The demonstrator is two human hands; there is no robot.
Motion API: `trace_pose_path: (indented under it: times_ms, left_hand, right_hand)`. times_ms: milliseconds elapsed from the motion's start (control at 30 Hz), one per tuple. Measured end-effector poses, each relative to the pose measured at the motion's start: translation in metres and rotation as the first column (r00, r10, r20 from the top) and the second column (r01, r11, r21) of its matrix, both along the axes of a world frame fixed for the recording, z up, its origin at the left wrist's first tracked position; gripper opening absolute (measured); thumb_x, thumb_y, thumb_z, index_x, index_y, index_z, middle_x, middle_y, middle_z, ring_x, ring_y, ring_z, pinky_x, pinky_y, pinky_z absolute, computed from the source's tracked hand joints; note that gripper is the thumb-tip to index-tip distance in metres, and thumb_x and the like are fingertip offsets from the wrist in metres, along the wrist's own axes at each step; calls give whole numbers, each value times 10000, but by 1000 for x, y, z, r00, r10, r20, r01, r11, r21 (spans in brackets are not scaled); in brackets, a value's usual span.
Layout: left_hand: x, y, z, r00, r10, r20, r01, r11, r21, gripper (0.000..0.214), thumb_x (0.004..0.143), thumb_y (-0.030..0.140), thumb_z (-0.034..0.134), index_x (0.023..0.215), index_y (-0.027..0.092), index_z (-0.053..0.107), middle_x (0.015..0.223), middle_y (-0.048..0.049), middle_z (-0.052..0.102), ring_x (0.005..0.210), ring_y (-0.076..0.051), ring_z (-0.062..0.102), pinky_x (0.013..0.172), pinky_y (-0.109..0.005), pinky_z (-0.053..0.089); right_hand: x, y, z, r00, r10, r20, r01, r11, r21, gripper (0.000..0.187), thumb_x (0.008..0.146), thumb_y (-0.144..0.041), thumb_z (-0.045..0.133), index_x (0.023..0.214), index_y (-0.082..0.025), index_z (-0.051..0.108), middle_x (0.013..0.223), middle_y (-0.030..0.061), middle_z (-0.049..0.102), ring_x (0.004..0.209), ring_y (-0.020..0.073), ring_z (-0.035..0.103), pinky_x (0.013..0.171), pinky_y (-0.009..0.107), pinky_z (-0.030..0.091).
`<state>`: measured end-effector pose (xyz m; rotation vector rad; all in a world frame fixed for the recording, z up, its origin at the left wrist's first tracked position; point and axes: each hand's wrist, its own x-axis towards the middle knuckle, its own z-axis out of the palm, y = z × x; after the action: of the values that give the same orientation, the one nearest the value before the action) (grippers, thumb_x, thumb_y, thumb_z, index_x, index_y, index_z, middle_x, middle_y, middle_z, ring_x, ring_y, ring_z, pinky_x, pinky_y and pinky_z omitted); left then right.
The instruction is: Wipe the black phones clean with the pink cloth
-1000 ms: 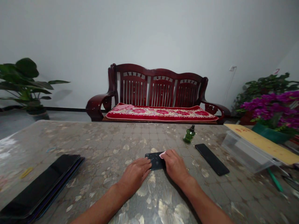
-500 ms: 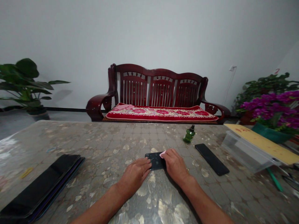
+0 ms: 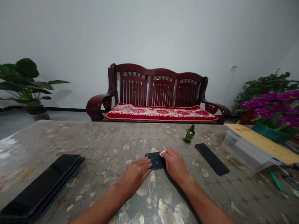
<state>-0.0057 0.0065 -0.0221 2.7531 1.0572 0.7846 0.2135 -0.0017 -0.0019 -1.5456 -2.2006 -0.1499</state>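
A small black phone [image 3: 154, 160] lies flat on the patterned table [image 3: 98, 146] in front of me. My left hand [image 3: 135, 174] rests beside it, fingers stretched out and touching its left edge. My right hand [image 3: 174, 165] lies over the phone's right part, fingers closed on a small pink cloth [image 3: 162, 153] pressed against the phone's far right corner. Much of the phone's right side is hidden under that hand.
A second black phone [image 3: 211, 158] lies to the right, a small green bottle [image 3: 189, 134] behind it. A clear plastic box [image 3: 247, 151] with a yellow lid sits at the right edge. Dark tablets [image 3: 39, 183] are stacked at left. A wooden bench [image 3: 154, 93] stands behind the table.
My right hand with the pink cloth has slid slightly toward the far edge of the phone. The left hand has stayed put.
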Motion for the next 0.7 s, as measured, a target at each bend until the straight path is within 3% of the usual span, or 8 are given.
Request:
trace_pose_path:
  times_ms: [167,433,700]
  left_hand:
    - [-1,0,0,1000,2,-1,-2,1000,-26,268,864,103,655,1106,188,736,1173,-98,742,1107,-263,697,1003,-427,555]
    - [0,1,-4,1000,10,-16,-10,1000,-1,256,883,121,641,1111,191,734,1163,-95,745,1104,-262,698,998,-428,556]
    - [0,0,-2,1000,15,-25,-15,1000,-15,253,874,117,655,1104,187,734,1175,-92,742,1111,-259,695,999,-427,558]
  right_hand:
    - [-9,-8,1,986,168,9,-168,986,5,232,917,-53,569,1007,-201,724,948,51,676,914,210,575,836,300,461]
    - [7,6,-1,996,-84,-32,83,996,-10,216,934,-69,557,975,-188,732,926,66,670,915,217,569,835,303,458]
    - [-10,-5,-1,993,108,-43,-107,994,18,249,923,-49,546,974,-210,729,914,46,669,905,207,568,820,293,460]
